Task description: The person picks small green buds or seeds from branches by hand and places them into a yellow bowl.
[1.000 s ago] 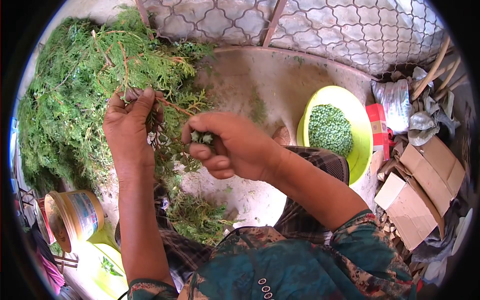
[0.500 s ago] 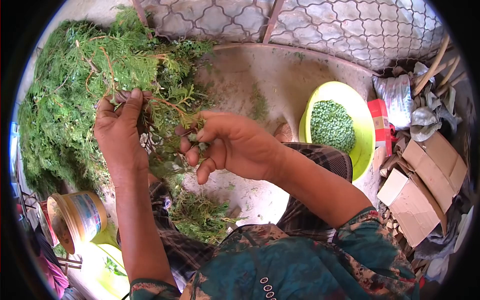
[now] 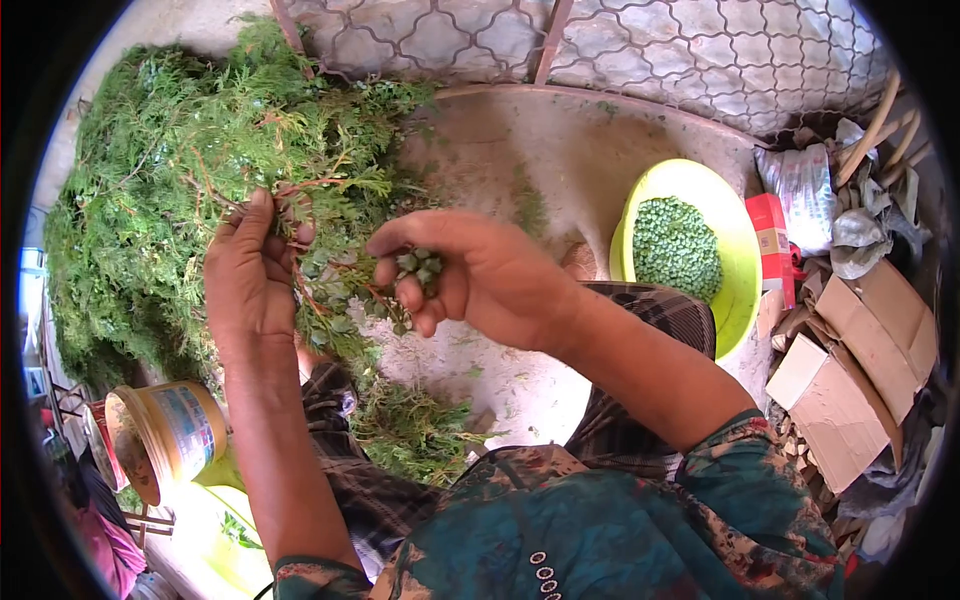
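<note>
My left hand is closed on a leafy evergreen branch, its thumb pressing the woody stem against the fingers. Sprigs of that branch hang down between my two hands. My right hand is beside the hanging sprigs, fingers curled round several small green cones. A big heap of cut evergreen branches lies behind and to the left of my left hand. To the right stands a yellow-green basin with many green cones piled in it.
A wire-mesh gate runs along the far side. On the right are a red box, folded cardboard and plastic bags. A tipped bucket sits at lower left. Loose clippings lie between my legs.
My right hand has curled its fingers, and a cluster of green cones now shows in them. The branch in my left hand has turned, with more sprigs hanging toward the right hand.
</note>
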The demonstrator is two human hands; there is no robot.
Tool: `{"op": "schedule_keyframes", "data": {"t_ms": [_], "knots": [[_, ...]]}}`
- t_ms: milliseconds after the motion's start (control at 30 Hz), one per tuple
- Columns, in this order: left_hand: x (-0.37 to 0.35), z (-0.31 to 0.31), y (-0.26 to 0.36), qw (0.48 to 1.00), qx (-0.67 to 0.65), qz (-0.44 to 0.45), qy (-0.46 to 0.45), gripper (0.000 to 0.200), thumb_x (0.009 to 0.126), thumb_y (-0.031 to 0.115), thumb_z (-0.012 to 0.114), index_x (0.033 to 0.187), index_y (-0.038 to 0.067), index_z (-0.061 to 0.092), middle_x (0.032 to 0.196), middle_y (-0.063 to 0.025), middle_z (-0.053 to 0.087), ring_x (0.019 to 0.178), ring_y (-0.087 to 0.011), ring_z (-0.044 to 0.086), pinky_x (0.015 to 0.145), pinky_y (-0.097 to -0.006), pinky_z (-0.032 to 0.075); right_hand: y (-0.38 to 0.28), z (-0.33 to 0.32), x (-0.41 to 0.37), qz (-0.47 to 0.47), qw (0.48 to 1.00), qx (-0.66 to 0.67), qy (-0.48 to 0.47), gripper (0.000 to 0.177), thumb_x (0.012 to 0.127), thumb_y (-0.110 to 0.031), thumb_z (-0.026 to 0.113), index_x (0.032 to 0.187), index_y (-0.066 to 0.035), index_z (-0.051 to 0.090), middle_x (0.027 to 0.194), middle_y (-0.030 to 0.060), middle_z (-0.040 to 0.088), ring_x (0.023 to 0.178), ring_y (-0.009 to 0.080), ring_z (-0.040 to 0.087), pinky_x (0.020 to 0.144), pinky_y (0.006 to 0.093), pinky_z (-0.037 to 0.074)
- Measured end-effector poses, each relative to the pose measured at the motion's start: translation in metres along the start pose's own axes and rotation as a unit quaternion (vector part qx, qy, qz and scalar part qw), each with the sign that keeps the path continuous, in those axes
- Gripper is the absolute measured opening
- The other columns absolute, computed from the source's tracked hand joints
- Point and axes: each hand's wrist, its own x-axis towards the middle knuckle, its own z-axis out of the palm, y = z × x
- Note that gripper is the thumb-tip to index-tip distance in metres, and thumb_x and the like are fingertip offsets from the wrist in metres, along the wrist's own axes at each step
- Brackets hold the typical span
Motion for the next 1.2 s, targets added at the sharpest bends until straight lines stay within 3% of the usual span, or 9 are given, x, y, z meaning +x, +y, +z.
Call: {"op": "schedule_keyframes", "data": {"t_ms": [167, 467, 600, 667, 733, 867, 933, 1033, 1200], "knots": [[-0.006, 0.005, 0.003, 1.000, 0.004, -0.029, 0.000, 0.014, 0.087, 0.011, 0.058, 0.094, 0.000, 0.052, 0.079, -0.0061, 0.059, 0.060, -0.0107, 0.055, 0.058, -0.0250, 0.052, -0.011, 0.001, -0.001, -0.056, 0.977, -0.204, 0.021, 0.022, 0.087, -0.020, 0.056, 0.093, 0.000, 0.059, 0.072, 0.0025, 0.057, 0.059, 0.0092, 0.053, 0.049, 0.0278, 0.045], [-0.018, 0.022, -0.012, 0.998, 0.013, -0.044, -0.041, 0.012, 0.087, 0.009, 0.058, 0.092, 0.000, 0.052, 0.078, -0.0062, 0.060, 0.058, -0.0099, 0.054, 0.053, -0.0232, 0.050, 0.018, 0.002, 0.020, -0.335, 0.674, -0.654, 0.080, 0.025, 0.077, -0.023, 0.061, 0.090, -0.002, 0.058, 0.074, 0.0195, 0.059, 0.069, 0.0372, 0.058, 0.061, 0.0421, 0.046], [-0.011, 0.012, -0.016, 0.998, 0.021, -0.048, -0.034, 0.014, 0.087, 0.012, 0.059, 0.091, 0.000, 0.053, 0.075, -0.0048, 0.059, 0.056, -0.0089, 0.053, 0.053, -0.0212, 0.050, 0.011, 0.012, 0.023, -0.417, 0.791, -0.435, 0.103, 0.009, 0.082, -0.010, 0.055, 0.079, -0.002, 0.054, 0.066, 0.0045, 0.056, 0.056, 0.0175, 0.053, 0.050, 0.0332, 0.042], [-0.007, 0.010, -0.014, 0.999, 0.027, -0.025, 0.004, 0.014, 0.087, 0.013, 0.059, 0.088, 0.000, 0.053, 0.074, -0.0045, 0.058, 0.056, -0.0086, 0.052, 0.053, -0.0210, 0.051, -0.011, 0.016, 0.003, -0.269, 0.893, -0.344, 0.108, 0.008, 0.084, -0.012, 0.051, 0.080, -0.006, 0.055, 0.067, 0.0020, 0.053, 0.051, 0.0115, 0.046, 0.045, 0.0274, 0.038], [-0.012, 0.011, -0.005, 0.999, 0.030, -0.030, 0.008, 0.014, 0.087, 0.013, 0.059, 0.086, 0.000, 0.053, 0.074, -0.0045, 0.058, 0.056, -0.0083, 0.052, 0.056, -0.0224, 0.053, -0.025, 0.009, -0.003, -0.180, 0.982, 0.058, -0.004, 0.012, 0.086, -0.018, 0.050, 0.085, -0.007, 0.055, 0.067, 0.0019, 0.050, 0.047, 0.0065, 0.038, 0.042, 0.0211, 0.033], [-0.012, 0.012, -0.010, 1.000, 0.022, -0.008, -0.010, 0.014, 0.088, 0.012, 0.058, 0.088, 0.000, 0.052, 0.078, -0.0069, 0.059, 0.061, -0.0102, 0.056, 0.059, -0.0264, 0.055, -0.021, 0.006, 0.000, -0.113, 0.992, -0.063, -0.006, 0.012, 0.084, -0.020, 0.056, 0.083, -0.008, 0.053, 0.066, 0.0004, 0.050, 0.048, 0.0071, 0.040, 0.042, 0.0227, 0.032], [-0.015, 0.016, -0.012, 1.000, 0.014, -0.007, -0.016, 0.014, 0.088, 0.012, 0.058, 0.088, -0.001, 0.051, 0.079, -0.0077, 0.060, 0.062, -0.0109, 0.057, 0.060, -0.0278, 0.055, -0.011, 0.016, 0.004, -0.133, 0.940, -0.308, 0.065, 0.015, 0.083, -0.021, 0.058, 0.081, -0.007, 0.053, 0.063, 0.0044, 0.054, 0.048, 0.0152, 0.048, 0.043, 0.0279, 0.037], [-0.018, 0.021, -0.011, 1.000, 0.010, -0.017, 0.002, 0.014, 0.088, 0.011, 0.058, 0.089, 0.000, 0.050, 0.081, -0.0080, 0.060, 0.062, -0.0118, 0.056, 0.061, -0.0291, 0.055, 0.014, 0.008, 0.016, -0.415, 0.655, -0.629, 0.058, 0.012, 0.079, -0.014, 0.058, 0.084, -0.005, 0.051, 0.064, 0.0163, 0.056, 0.063, 0.0322, 0.059, 0.052, 0.0408, 0.045], [-0.016, 0.014, -0.019, 0.999, 0.015, -0.017, -0.033, 0.014, 0.088, 0.012, 0.057, 0.091, 0.001, 0.049, 0.082, -0.0081, 0.059, 0.068, -0.0141, 0.058, 0.068, -0.0299, 0.055, 0.019, 0.009, 0.011, -0.332, 0.617, -0.709, 0.080, 0.018, 0.078, -0.011, 0.062, 0.093, -0.006, 0.054, 0.076, 0.0146, 0.059, 0.067, 0.0343, 0.058, 0.056, 0.0386, 0.045]]}}
